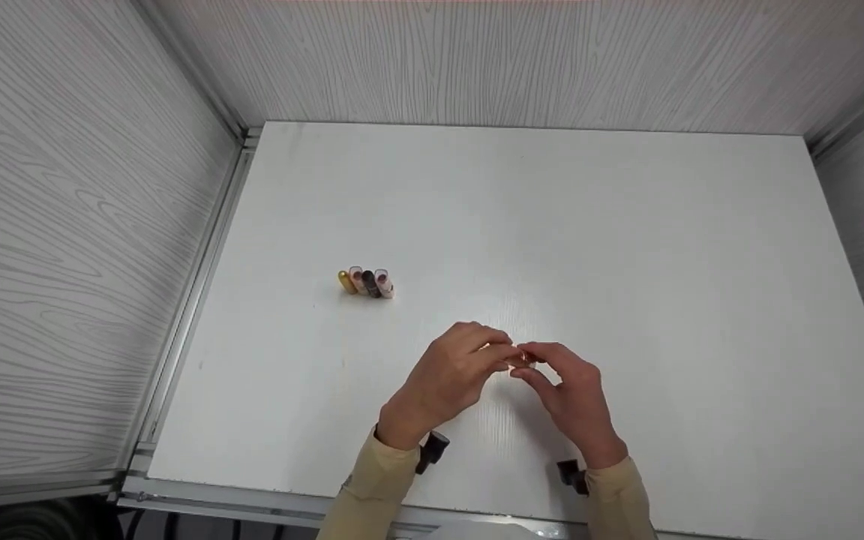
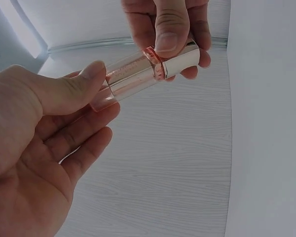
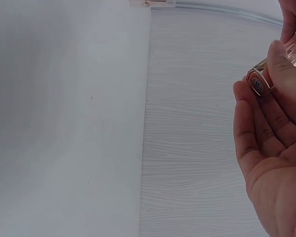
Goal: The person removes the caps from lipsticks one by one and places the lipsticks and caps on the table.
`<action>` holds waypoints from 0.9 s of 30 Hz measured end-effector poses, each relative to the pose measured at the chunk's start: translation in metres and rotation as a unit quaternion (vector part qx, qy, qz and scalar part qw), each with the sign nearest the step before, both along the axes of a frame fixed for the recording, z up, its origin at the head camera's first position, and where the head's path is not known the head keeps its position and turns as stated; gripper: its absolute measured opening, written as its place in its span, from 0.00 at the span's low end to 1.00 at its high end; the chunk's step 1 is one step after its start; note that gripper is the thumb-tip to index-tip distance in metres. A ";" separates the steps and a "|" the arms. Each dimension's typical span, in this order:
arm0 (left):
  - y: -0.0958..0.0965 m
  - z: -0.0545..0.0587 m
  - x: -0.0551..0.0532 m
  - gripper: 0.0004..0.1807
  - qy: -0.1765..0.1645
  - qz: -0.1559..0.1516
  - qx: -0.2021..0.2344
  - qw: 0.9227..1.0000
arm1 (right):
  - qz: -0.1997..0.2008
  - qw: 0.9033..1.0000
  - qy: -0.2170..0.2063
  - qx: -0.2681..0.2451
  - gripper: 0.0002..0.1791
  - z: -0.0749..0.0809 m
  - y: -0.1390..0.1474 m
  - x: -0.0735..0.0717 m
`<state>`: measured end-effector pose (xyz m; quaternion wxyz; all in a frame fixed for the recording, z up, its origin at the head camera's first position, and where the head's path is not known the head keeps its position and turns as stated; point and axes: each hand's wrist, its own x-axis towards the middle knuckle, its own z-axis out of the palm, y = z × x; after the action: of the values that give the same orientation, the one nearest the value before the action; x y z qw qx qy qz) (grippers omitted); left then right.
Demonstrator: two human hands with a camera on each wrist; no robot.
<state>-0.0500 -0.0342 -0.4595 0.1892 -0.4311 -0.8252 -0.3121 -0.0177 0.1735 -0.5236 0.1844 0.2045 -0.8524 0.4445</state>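
A lipstick point(image 2: 182, 61) with a clear, pink-tinted cap point(image 2: 130, 76) and a shiny gold base is held between both hands over the white table. My left hand point(image 1: 451, 375) pinches the clear cap end between thumb and fingers. At the other end, my right hand point(image 1: 574, 397) grips the gold base, its thumb lying along the side. The right wrist view shows the round end of the base point(image 3: 258, 83), with a small dark label, facing out of the right hand. In the head view the fingers hide most of the lipstick.
Several lipsticks stand close together in a row left of the hands: a gold one point(image 1: 347, 282), a black one point(image 1: 371, 284) and pinkish clear-capped ones point(image 1: 384, 283). Wood-grain panels point(image 1: 514, 67) wall the white table point(image 1: 627, 225) at the back and sides.
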 end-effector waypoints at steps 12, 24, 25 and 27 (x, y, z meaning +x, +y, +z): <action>-0.034 0.016 -0.016 0.07 0.023 0.081 0.041 0.996 | -0.094 0.994 -0.051 0.029 0.23 -0.006 0.024 0.002; -0.042 -0.027 -0.065 0.09 -0.026 0.174 -0.130 0.976 | -0.107 0.992 -0.060 0.013 0.21 -0.012 0.032 0.006; -0.042 -0.029 -0.069 0.09 -0.029 0.178 -0.140 0.974 | -0.108 0.992 -0.059 0.012 0.22 -0.013 0.033 0.006; -0.041 -0.035 -0.075 0.10 -0.038 0.184 -0.163 0.969 | -0.111 0.992 -0.059 0.012 0.22 -0.014 0.033 0.006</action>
<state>-0.1255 -0.0750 -0.4946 0.1395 -0.2849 -0.9365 -0.1495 -0.0121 0.2069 -0.5374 0.1798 0.0841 -0.8844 0.4225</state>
